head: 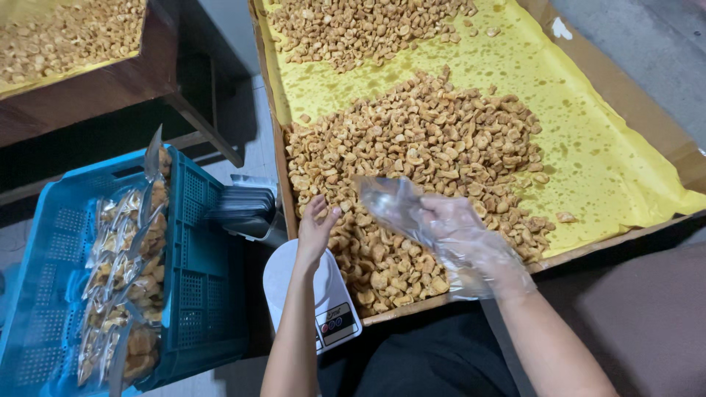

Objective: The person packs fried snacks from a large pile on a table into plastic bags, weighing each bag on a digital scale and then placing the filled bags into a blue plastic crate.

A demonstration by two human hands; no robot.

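Along the near edge of the wide cardboard tray point(625, 81), lined with spotted yellow paper point(588, 147), both bare forearms reach over a heap of fried snack pieces point(419, 147). The left hand point(315, 228) hangs ungloved over the tray's near left corner, fingers loosely curled together with the tips just above the pieces; whether they pinch any cannot be told from this angle. The right hand point(460, 231) wears a thin clear plastic glove and grips a small clear plastic bag point(386, 202), fingers closed around its lower part, the bag's mouth tilted toward the left hand and seemingly blurred. A second heap of snacks point(360, 26) lies at the tray's far edge, well apart from the near one. Just beside the tray's near left corner, below the left wrist, sits a white kitchen scale point(323, 301). Farther left stands a blue plastic crate point(198, 272) holding filled clear packets point(125, 279) stacked on edge. Between crate and tray lies a stack of empty bags point(246, 206).
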